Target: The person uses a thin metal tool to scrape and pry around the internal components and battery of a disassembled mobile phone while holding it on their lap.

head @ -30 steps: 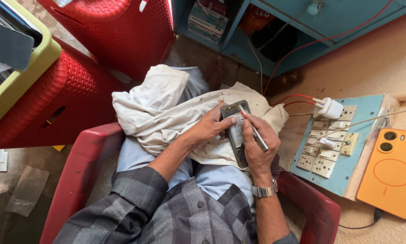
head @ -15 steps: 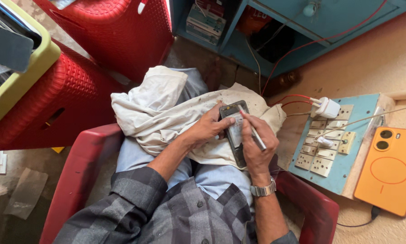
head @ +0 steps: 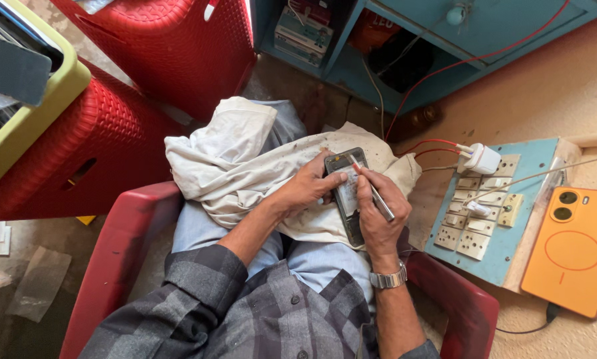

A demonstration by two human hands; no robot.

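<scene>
An opened phone [head: 347, 196] with its insides showing lies on a stained white cloth [head: 245, 166] spread over my lap. My left hand [head: 306, 187] presses on the phone's left side and holds it steady. In my right hand [head: 377, 213] I grip a thin metal tool with a red tip [head: 370, 191], like a pen. Its tip touches the upper part of the phone's interior. A metal wristwatch [head: 387, 279] sits on my right wrist.
I sit on a red plastic chair [head: 119, 252]. Red plastic stools [head: 159, 46] stand to the front left. At right, a blue board of sockets [head: 491, 219] carries a white charger [head: 482, 159], beside an orange phone [head: 574, 249]. Teal shelves [head: 405, 40] lie ahead.
The tool tip in my right hand has shifted slightly on the phone's upper part. Both hands stay on the phone.
</scene>
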